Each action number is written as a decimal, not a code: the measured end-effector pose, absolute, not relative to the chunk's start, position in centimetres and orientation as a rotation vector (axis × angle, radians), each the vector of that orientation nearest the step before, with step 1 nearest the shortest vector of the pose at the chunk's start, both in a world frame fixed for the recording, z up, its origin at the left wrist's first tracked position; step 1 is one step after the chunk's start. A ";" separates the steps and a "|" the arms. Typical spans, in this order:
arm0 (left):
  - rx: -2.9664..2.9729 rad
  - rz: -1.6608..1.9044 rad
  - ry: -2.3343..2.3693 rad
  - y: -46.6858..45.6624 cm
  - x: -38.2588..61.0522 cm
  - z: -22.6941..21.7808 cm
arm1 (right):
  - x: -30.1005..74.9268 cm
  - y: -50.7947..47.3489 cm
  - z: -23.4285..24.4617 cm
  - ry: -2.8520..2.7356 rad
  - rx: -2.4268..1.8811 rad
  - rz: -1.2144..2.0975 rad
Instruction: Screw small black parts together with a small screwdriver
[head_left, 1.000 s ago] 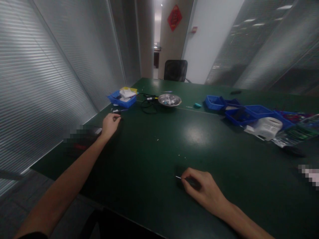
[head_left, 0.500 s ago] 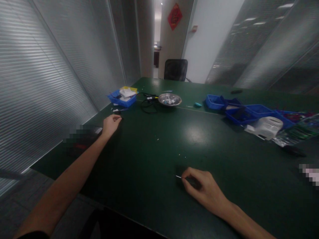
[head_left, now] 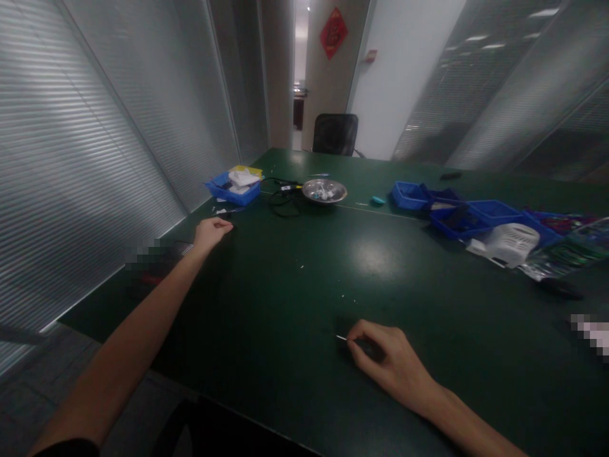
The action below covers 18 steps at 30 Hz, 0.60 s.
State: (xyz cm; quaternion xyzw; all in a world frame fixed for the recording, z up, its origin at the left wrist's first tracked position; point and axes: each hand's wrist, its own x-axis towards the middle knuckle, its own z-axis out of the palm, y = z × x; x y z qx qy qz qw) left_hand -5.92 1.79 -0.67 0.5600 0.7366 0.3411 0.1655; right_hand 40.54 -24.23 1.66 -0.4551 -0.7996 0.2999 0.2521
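Note:
Low over the green table, my right hand pinches a thin, short white stick-like piece between thumb and index finger. Its free end points left; its exact kind is too small to make out. My left hand reaches out to the far left, fingertips pinched together close to the tabletop. Whatever those fingers hold, if anything, I cannot make out. Tiny white bits lie on the table beyond my right hand, and another small white bit lies between the hands.
Past my left hand stands a blue basket of white items. A metal dish with small white pieces sits mid-table beside a black cable. Blue trays and a white plastic housing are at right; a chair is behind.
Both hands stay nearly where they were. My left hand has shifted very slightly, still pinched; the right hand keeps the white piece in the same place.

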 end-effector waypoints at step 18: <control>2.490 0.504 2.085 -1.4 -3.2 0.3 | 40.3 -24.4 2.2 -2.189 -1.243 0.804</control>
